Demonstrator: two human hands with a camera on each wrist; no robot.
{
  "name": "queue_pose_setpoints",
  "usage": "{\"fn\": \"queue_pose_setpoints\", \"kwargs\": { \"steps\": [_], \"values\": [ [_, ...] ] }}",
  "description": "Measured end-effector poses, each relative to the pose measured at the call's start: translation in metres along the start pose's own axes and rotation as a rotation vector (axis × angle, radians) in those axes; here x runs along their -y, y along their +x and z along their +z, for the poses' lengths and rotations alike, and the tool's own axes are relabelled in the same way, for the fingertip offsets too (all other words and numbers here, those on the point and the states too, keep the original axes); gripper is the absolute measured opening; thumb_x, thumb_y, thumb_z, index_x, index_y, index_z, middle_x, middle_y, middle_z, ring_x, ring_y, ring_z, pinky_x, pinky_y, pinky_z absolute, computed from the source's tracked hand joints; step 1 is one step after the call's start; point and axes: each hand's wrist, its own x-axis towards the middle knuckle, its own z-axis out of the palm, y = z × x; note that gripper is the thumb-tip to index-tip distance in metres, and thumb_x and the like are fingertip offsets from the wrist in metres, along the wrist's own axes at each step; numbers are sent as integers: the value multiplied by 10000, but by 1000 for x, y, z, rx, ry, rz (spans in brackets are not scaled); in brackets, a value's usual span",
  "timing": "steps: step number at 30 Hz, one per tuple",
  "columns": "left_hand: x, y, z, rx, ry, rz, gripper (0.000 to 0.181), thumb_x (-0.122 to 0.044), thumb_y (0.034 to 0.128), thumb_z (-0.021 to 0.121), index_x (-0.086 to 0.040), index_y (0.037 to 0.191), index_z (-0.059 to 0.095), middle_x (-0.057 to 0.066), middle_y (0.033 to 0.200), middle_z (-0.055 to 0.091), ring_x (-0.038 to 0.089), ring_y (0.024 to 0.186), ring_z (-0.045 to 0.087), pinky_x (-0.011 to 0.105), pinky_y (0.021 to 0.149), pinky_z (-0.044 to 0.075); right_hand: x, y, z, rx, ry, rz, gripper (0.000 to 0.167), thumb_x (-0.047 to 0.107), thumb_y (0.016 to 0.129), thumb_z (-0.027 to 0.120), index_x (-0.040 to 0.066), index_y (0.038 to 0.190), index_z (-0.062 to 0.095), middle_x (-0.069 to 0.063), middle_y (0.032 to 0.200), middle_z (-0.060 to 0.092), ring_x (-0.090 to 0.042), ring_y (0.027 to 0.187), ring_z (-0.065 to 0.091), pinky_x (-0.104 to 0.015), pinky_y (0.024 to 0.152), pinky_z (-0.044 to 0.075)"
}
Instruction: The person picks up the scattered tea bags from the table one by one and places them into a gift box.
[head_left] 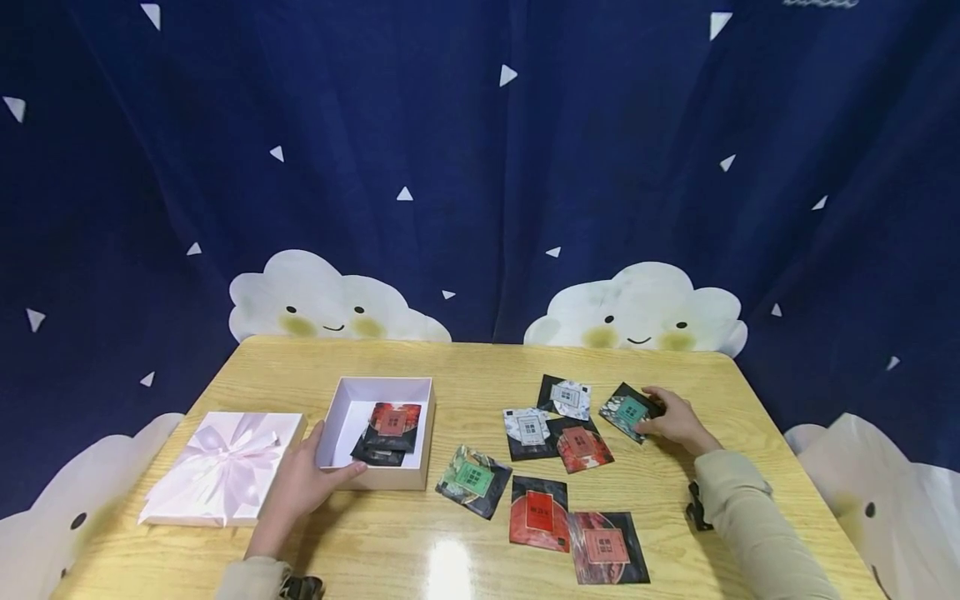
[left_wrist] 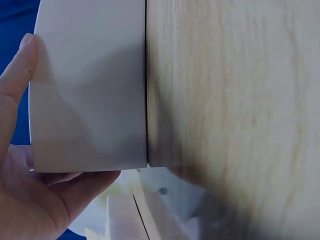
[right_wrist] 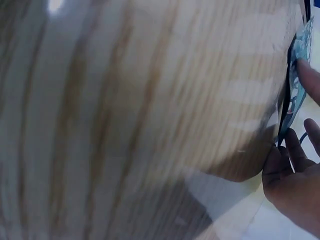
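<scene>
My left hand (head_left: 303, 479) grips the near left corner of an open pale box (head_left: 427, 433), thumb at the front rim and fingers along the left side. The box wall (left_wrist: 90, 90) fills much of the left wrist view. Inside the box, a red-and-black sachet (head_left: 393, 423) overlaps a darker one. At the right, my right hand (head_left: 675, 419) holds a teal-and-black sachet (head_left: 628, 410) by its right side. In the right wrist view the thumb lies on the face of this sachet (right_wrist: 300, 65), with fingers at its edge.
A white lid with a pink ribbon bow (head_left: 232, 458) lies left of the box. Several sachets are spread mid-table, among them a green one (head_left: 474, 480), a red one (head_left: 539, 512) and a pinkish one (head_left: 609, 547). A blue curtain (head_left: 480, 167) hangs behind the wooden table (head_left: 390, 550).
</scene>
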Motion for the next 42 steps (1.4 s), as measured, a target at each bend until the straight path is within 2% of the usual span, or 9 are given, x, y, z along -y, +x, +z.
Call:
{"fn": "queue_pose_setpoints", "kwargs": {
  "steps": [4,10,12,16,20,27,31,35,42],
  "values": [
    [0,1,0,-6,5,10,1019,-502,657,756,173,1298,341,413,1306,313,545,1156,358,601,933,335,1,-2,0,-4,-3,8,809,91,711,762,-86,1354,304,-349,1219,403,-433,1037,421,-508,803,431],
    [-1,1,-1,0,0,12,1019,-498,659,757,173,1301,336,412,1291,335,542,1140,380,600,922,349,6,-4,0,-34,-53,75,845,66,679,763,-104,1351,280,-373,1226,347,-504,1108,270,-595,910,292],
    [-1,2,-1,5,-4,8,1034,-512,658,752,173,1306,327,412,1277,353,540,1128,394,597,917,357,9,-4,0,-46,-38,99,817,33,676,744,-119,1339,292,-375,1209,371,-481,1064,333,-561,879,338],
    [-2,2,-2,18,-6,-2,1058,-538,659,739,175,1313,311,415,1254,375,535,1110,417,593,909,367,13,-5,0,-71,54,144,714,-22,705,698,-128,1312,336,-339,1130,431,-364,881,464,-416,651,469],
    [-2,1,-2,19,-4,-5,1059,-540,661,737,179,1311,308,418,1226,402,528,1082,446,593,889,385,11,-5,1,-98,115,148,613,-46,739,657,-116,1281,380,-293,1096,443,-295,798,492,-325,519,456],
    [-1,1,-2,12,-11,-6,1045,-520,664,745,175,1313,310,414,1226,406,521,1082,450,588,889,389,10,-6,-4,-126,193,93,507,-75,782,592,-123,1256,417,-308,1123,472,-287,858,544,-313,622,514],
    [-1,0,-1,10,-19,-9,1034,-508,664,750,167,1316,314,411,1207,428,511,1065,470,580,878,402,12,-9,-10,-92,270,85,468,-67,828,532,-133,1271,397,-275,1031,553,-196,769,590,-339,637,536],
    [-1,0,0,14,-22,-16,1034,-507,665,750,164,1318,313,412,1191,441,502,1049,486,574,866,412,14,-12,-17,-61,354,121,473,-31,857,496,-122,1303,370,-189,1000,600,-123,705,602,-343,629,544],
    [-1,-1,-1,25,-8,-26,1058,-535,667,735,170,1323,297,416,1235,396,526,1090,440,592,892,383,22,-16,-27,-36,547,228,549,8,879,500,-99,1369,277,23,853,589,-95,677,605,-289,628,546]
  ]
}}
